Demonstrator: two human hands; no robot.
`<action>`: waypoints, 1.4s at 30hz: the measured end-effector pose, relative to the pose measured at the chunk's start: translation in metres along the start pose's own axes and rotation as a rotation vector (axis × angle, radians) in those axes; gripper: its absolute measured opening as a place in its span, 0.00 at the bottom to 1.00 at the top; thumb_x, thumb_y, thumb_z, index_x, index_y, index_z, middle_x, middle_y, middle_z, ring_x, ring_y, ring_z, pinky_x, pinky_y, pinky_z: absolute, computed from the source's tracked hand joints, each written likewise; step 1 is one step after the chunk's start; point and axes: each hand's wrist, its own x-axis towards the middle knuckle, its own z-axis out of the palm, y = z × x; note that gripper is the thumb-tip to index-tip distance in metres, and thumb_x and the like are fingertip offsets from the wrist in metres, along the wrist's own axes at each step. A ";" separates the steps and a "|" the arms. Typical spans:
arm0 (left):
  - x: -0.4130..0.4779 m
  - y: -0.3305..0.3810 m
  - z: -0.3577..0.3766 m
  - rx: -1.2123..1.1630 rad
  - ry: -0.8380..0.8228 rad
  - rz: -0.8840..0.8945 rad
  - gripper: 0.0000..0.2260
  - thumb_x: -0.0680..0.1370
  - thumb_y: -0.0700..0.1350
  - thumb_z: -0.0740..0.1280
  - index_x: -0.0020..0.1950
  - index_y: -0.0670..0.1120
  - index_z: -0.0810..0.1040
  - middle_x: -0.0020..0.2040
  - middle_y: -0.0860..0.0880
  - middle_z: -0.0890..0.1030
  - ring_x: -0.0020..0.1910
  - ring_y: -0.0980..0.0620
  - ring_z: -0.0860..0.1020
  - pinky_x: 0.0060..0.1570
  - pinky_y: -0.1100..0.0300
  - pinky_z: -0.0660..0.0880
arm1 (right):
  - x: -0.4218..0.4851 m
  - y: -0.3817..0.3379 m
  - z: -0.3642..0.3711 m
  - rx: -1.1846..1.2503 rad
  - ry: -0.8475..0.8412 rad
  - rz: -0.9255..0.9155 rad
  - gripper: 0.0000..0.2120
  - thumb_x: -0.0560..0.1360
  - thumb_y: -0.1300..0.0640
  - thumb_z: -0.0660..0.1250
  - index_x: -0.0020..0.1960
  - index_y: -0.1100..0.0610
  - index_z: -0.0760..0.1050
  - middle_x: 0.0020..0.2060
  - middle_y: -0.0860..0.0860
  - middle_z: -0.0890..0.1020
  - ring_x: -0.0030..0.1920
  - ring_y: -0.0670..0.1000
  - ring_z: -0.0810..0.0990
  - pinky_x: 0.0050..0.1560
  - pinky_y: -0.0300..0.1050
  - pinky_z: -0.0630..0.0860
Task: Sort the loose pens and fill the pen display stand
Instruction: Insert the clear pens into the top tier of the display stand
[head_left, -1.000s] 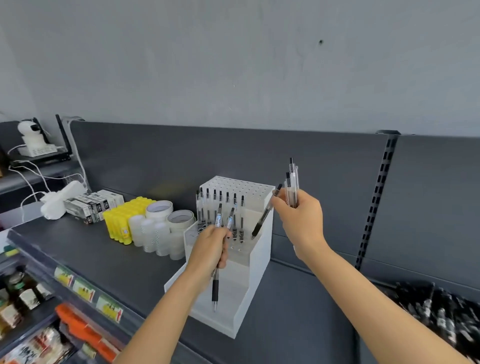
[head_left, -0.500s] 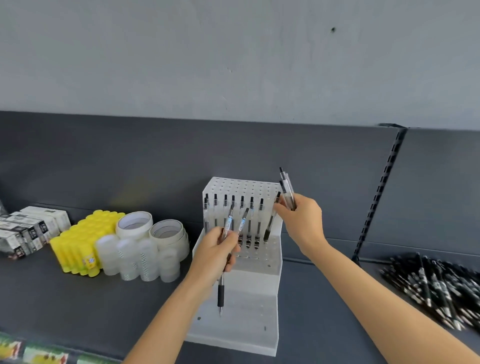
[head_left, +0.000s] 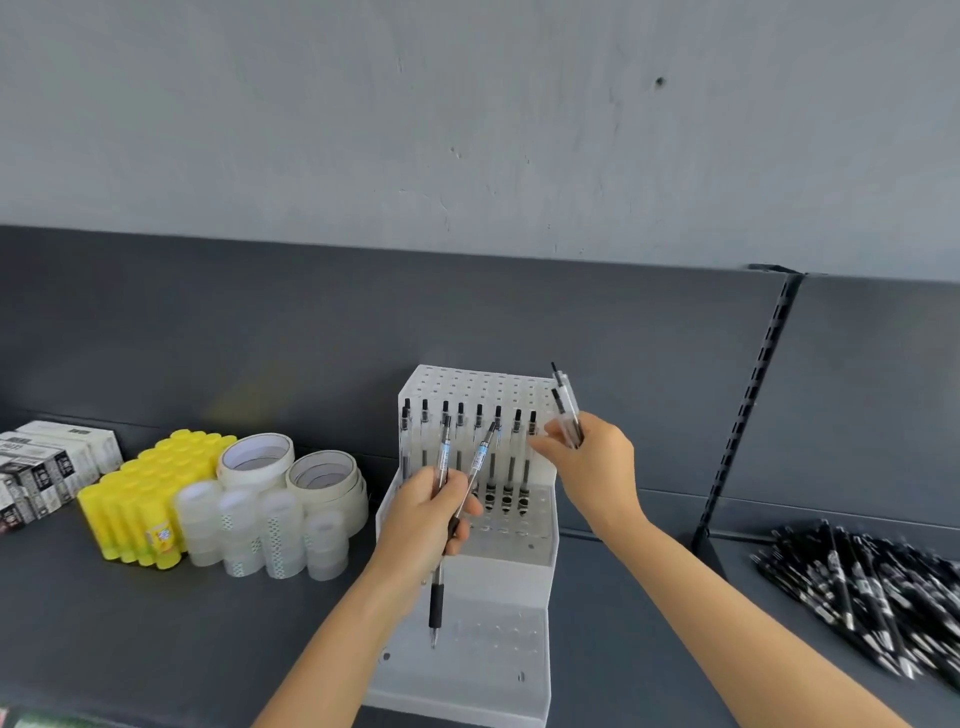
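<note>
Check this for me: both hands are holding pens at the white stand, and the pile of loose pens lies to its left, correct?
Not quite. The head view shows the pile of loose pens to the right of the white stand, not the left. The left hand and right hand do both hold pens there.

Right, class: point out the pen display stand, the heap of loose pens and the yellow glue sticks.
pen display stand (head_left: 493, 667): head view, bare lower step.
heap of loose pens (head_left: 872, 587): head view, heap's middle.
yellow glue sticks (head_left: 130, 519): head view, front tubes.
</note>
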 end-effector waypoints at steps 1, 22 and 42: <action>0.000 0.002 0.002 -0.003 -0.005 0.008 0.10 0.82 0.44 0.59 0.50 0.37 0.75 0.33 0.50 0.79 0.27 0.56 0.70 0.26 0.63 0.67 | -0.004 -0.001 -0.004 0.023 0.006 -0.001 0.07 0.72 0.58 0.72 0.39 0.61 0.77 0.34 0.51 0.80 0.32 0.46 0.73 0.35 0.36 0.71; 0.018 0.007 0.019 0.202 0.100 0.139 0.09 0.81 0.43 0.60 0.48 0.38 0.74 0.36 0.47 0.82 0.24 0.56 0.73 0.24 0.67 0.68 | 0.018 -0.030 -0.041 0.154 0.064 -0.044 0.03 0.71 0.61 0.73 0.41 0.57 0.79 0.33 0.50 0.81 0.30 0.44 0.75 0.34 0.36 0.71; 0.006 0.001 0.009 0.159 0.098 0.133 0.07 0.76 0.40 0.65 0.39 0.46 0.78 0.33 0.51 0.81 0.23 0.61 0.68 0.26 0.65 0.64 | 0.002 0.010 -0.016 0.041 0.018 0.046 0.14 0.74 0.54 0.68 0.40 0.66 0.73 0.31 0.52 0.74 0.30 0.52 0.69 0.32 0.39 0.66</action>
